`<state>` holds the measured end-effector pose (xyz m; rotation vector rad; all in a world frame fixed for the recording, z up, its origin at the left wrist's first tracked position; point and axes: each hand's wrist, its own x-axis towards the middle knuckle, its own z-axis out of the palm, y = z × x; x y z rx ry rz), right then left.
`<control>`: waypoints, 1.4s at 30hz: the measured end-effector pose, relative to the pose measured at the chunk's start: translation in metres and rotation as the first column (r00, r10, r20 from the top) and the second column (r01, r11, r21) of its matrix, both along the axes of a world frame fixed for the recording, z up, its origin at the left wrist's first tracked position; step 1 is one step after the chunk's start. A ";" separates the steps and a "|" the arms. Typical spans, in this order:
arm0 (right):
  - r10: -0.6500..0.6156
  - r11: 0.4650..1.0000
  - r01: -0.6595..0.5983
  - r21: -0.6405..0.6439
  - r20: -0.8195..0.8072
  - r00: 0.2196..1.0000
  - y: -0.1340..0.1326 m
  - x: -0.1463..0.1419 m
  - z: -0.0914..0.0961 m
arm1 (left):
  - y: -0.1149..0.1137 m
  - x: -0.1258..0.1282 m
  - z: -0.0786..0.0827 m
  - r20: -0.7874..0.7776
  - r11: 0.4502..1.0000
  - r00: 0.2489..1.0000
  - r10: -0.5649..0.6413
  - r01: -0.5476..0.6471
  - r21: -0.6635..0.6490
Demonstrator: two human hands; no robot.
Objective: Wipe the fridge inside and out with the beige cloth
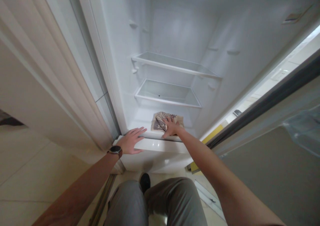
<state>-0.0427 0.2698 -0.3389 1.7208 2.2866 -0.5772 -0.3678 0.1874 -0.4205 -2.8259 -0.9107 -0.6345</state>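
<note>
My right hand lies with spread fingers on a beige cloth with a dark printed pattern. The cloth rests crumpled on the floor of the white fridge, near its front edge. With fingers stretched out, my left hand rests at the top left of the white drawer front below the compartment, holding nothing. A dark round watch is on the left wrist. The palm side of both hands is hidden.
Above the cloth are a lower glass shelf and an upper glass shelf. The open fridge door stands at the right, a pale panel at the left. A white strip lies on the tiled floor beside my knees.
</note>
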 end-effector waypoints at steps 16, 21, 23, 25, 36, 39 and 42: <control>-0.007 1.000 0.007 0.000 0.000 1.000 -0.004 -0.002 0.005 | 0.003 -0.002 -0.004 -0.009 1.000 1.000 -0.006 0.006 -0.012; -0.002 1.000 0.002 0.000 -0.003 1.000 -0.004 -0.001 0.006 | 0.002 -0.002 -0.004 -0.013 1.000 1.000 -0.003 0.004 0.005; -0.002 1.000 0.002 -0.001 -0.006 1.000 -0.004 -0.001 0.006 | 0.002 -0.001 -0.003 -0.012 1.000 1.000 -0.004 0.005 0.009; -0.004 1.000 0.004 -0.005 -0.005 1.000 -0.004 -0.002 0.007 | 0.001 -0.001 -0.002 -0.016 1.000 1.000 -0.002 0.002 0.006; -0.014 1.000 0.014 -0.001 -0.019 1.000 -0.008 -0.002 0.010 | 0.004 -0.002 -0.007 -0.003 1.000 1.000 -0.017 0.017 0.019; -0.011 1.000 0.012 0.003 -0.021 1.000 -0.008 -0.002 0.010 | 0.005 -0.002 -0.008 -0.003 1.000 1.000 -0.016 0.016 0.018; -0.003 1.000 0.003 0.006 -0.017 1.000 -0.006 -0.001 0.008 | 0.004 -0.002 -0.006 0.000 1.000 1.000 -0.011 0.011 0.010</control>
